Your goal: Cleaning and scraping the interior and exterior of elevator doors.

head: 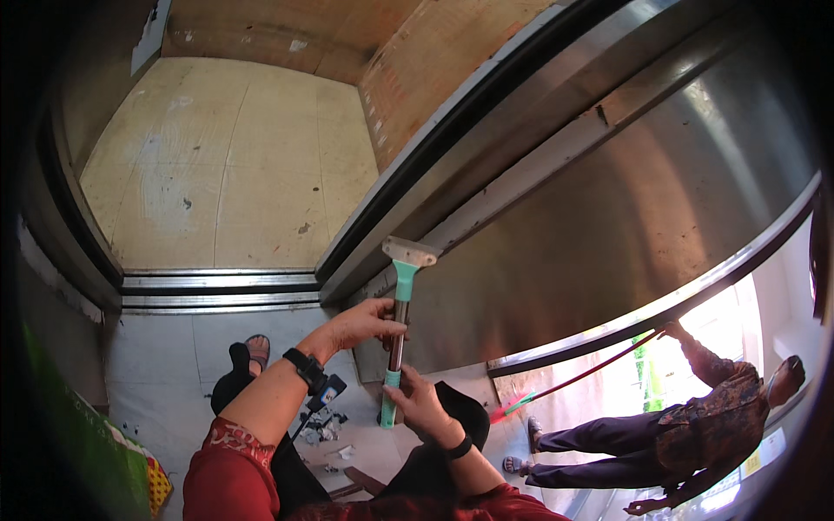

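Note:
A long-handled scraper (395, 338) with a teal handle, a metal tube and a wide head stands nearly upright in the picture, gripped in both hands. My left hand (374, 325) holds the metal tube below the teal neck. Lower down, my right hand (417, 398) is around the teal grip at the handle's end. The scraper head (412, 253) touches or overlaps, in view, the lower edge of a strip on the brushed metal panel (554, 241); contact cannot be told.
An elevator car floor (260, 156) lies beyond the metal door sills (221, 301). Torn scraps (319, 430) litter the tiles between my legs. At right stands another person (710, 417) holding a red-handled broom (586, 368). A green bag (98, 449) is at lower left.

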A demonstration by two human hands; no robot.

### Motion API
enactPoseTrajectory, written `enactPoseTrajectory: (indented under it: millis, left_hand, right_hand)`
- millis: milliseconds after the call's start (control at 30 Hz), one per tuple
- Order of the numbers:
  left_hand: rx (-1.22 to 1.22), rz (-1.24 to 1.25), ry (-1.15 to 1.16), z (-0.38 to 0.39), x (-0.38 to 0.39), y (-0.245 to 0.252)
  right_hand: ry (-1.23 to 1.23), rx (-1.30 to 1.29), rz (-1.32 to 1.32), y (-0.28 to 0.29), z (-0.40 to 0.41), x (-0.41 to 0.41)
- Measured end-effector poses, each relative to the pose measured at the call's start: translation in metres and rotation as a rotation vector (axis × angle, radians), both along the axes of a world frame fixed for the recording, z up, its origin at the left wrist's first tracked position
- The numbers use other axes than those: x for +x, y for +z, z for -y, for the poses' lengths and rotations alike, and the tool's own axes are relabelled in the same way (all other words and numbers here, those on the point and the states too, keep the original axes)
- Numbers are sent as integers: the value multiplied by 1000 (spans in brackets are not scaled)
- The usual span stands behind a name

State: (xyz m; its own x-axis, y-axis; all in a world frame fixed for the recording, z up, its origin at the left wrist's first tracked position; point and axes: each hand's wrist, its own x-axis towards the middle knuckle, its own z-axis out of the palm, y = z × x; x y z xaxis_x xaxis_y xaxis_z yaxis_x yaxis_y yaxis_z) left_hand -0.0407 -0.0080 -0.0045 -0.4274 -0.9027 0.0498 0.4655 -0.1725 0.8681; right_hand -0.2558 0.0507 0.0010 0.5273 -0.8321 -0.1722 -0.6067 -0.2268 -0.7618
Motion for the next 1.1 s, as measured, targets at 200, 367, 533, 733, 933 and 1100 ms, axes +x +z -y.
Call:
enactPoseTrajectory:
  millis: [200,367,533,733,933,1100]
  left_hand:
    - [-10,11,-151,6,-12,-7]
    - [-53,97,-169,6,-16,-2]
    - [-11,119,-80,9,-6,-1]
    - [25,192,237,-1,4,-1]
    - [6,351,664,-6,-11,7]
    - [-428,469,848,8,-35,160]
  right_hand:
    - [-89,0,48,-28,13,-2]
    - [-296,152,257,-13,13,17]
    - [-450,129,483,0,12,18]
    - [-506,-98,519,28,1,-11]
    - [-467,-266,517,43,-26,-69]
    - [-491,-284,631,58,-52,-110]
